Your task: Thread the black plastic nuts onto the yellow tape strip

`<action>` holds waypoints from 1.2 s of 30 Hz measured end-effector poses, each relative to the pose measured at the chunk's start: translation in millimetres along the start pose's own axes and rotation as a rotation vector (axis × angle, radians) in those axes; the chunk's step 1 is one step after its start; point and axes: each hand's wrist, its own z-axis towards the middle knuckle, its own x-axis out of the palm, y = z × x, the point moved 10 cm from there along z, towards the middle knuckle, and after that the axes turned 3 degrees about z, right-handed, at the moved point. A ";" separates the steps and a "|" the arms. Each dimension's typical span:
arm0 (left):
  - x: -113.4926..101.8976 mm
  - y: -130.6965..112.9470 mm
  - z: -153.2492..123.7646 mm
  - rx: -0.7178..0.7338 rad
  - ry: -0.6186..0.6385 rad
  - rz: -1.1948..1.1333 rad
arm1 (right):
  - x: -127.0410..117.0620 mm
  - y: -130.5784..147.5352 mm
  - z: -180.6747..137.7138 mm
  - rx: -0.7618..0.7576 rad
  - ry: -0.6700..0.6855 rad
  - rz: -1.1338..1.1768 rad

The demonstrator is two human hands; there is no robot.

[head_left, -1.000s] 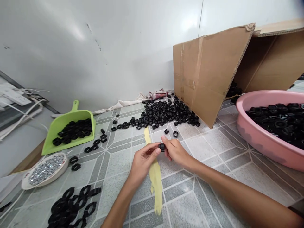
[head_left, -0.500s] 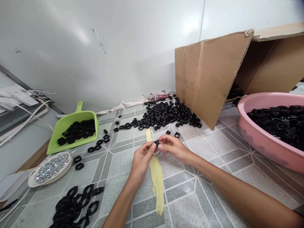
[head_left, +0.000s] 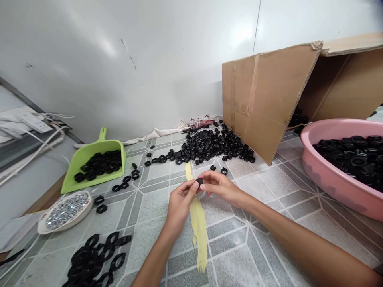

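A small black plastic piece (head_left: 200,181) is pinched between the fingertips of both my hands, held just above the tiled surface. My left hand (head_left: 179,203) grips it from the left with thumb and fingers closed. My right hand (head_left: 220,186) closes on it from the right. A strip of yellow tape (head_left: 198,223) runs along the tiles under my hands. A heap of black nuts (head_left: 209,145) lies just beyond, with two loose ones (head_left: 224,171) close to my right hand.
A green scoop (head_left: 94,161) with black rings sits at the left. A white dish of small shiny metal parts (head_left: 65,210) lies below it. Larger black rings (head_left: 95,257) are piled at the lower left. A tipped cardboard box (head_left: 269,95) and a pink basin (head_left: 335,179) of black parts stand at right.
Both hands shifted slightly left and closer together, still pinching the black piece. The camera view drifted a little, so everything sits somewhat lower and further right.
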 end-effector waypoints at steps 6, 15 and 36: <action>7.2 -11.6 -4.3 0.057 0.037 0.029 | -10.8 -11.3 -0.4 0.084 -0.134 -0.180; -5.1 1.0 0.4 0.018 -0.062 -0.018 | -7.1 1.0 -1.6 -0.066 -0.113 -0.126; 6.8 8.6 -6.7 -0.076 -0.062 -0.339 | -12.0 10.5 -12.1 -0.176 -0.216 -0.697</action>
